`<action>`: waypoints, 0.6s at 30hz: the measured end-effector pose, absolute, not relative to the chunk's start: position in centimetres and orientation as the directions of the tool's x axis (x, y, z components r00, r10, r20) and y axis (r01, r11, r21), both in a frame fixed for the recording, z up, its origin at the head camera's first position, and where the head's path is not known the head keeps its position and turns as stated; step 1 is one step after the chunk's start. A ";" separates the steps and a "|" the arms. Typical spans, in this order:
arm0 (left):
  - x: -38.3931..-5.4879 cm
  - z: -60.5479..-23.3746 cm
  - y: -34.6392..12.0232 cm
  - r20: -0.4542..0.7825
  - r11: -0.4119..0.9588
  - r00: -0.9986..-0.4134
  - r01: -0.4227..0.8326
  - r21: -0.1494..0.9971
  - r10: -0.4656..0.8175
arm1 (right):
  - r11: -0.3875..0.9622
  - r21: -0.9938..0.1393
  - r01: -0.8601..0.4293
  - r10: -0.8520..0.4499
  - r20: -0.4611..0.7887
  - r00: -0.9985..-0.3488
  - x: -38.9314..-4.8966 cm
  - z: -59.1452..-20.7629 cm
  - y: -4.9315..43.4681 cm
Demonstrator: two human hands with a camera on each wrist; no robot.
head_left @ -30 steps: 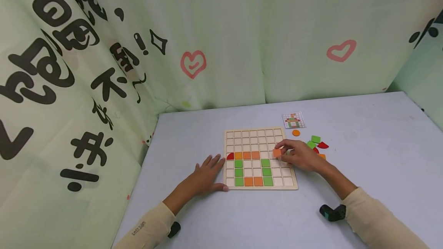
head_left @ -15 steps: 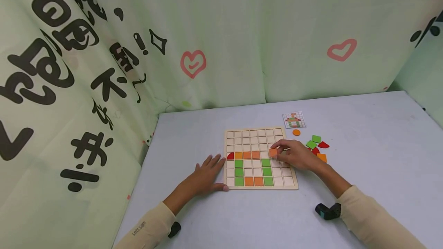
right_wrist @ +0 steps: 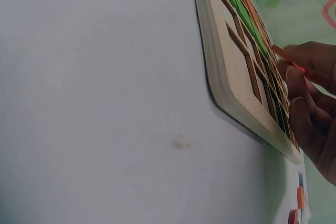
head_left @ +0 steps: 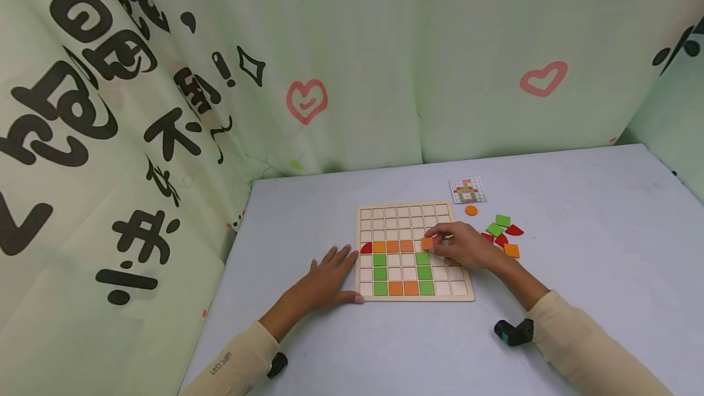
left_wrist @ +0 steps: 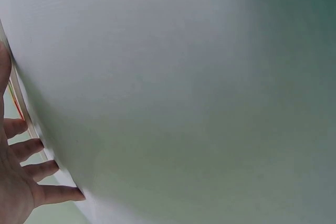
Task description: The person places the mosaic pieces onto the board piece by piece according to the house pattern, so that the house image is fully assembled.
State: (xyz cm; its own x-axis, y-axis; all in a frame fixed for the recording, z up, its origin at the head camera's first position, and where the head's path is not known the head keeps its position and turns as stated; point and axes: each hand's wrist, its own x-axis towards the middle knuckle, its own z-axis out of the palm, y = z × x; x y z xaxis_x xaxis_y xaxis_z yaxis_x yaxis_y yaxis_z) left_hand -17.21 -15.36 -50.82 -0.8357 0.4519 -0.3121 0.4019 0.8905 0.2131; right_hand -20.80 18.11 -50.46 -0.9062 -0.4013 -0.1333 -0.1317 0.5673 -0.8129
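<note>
A wooden grid board point(head_left: 385, 223) lies on the table, with green, orange and red tiles set in some of its cells. In its fourth row a red quarter-round tile point(head_left: 366, 248) sits at the left end, followed by orange squares. My right hand point(head_left: 464, 245) pinches an orange square tile point(head_left: 427, 243) over that row, just above a green tile point(head_left: 422, 259). In the right wrist view the same orange tile point(right_wrist: 286, 57) is tilted between thumb and finger. My left hand point(head_left: 328, 280) rests with spread fingers at the board's left edge, its thumb at the lower left corner.
Right of the board lie loose tiles: green squares point(head_left: 503, 220), red pieces point(head_left: 514, 231) and an orange square point(head_left: 511, 251). An orange disc point(head_left: 471, 211) lies below a small pattern card point(head_left: 468, 190). A printed curtain point(head_left: 363, 78) hangs behind the table point(head_left: 308, 200).
My right hand has moved left across the board with the orange tile, from the right-hand columns to above the green column. My left hand has stayed in place.
</note>
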 end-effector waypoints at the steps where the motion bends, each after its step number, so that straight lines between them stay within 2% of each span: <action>1: -17.2 -50.8 -15.3 -0.311 0.890 -0.836 0.402 0.215 0.453 | 0.568 -0.813 -0.130 -0.399 -0.134 -0.907 -20.8 -50.5 18.1; 9: -17.3 -50.7 -15.4 -0.313 0.888 -0.833 0.407 0.214 0.457 | 0.586 -0.790 -0.178 -0.418 -0.107 -0.902 -21.1 -50.7 17.6; 18: -17.2 -50.6 -15.4 -0.307 0.885 -0.831 0.414 0.215 0.463 | 0.659 -0.702 -0.268 -0.427 -0.057 -0.903 -21.5 -50.7 17.0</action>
State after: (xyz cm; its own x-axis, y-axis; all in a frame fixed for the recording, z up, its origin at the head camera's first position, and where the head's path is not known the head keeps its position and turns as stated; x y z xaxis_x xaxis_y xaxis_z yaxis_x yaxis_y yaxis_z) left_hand -17.23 -15.36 -50.60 -0.8314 0.4635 -0.3066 0.4139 0.8846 0.2149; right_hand -21.49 16.99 -50.70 -0.9026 -0.4267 -0.0566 -0.2677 0.6594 -0.7025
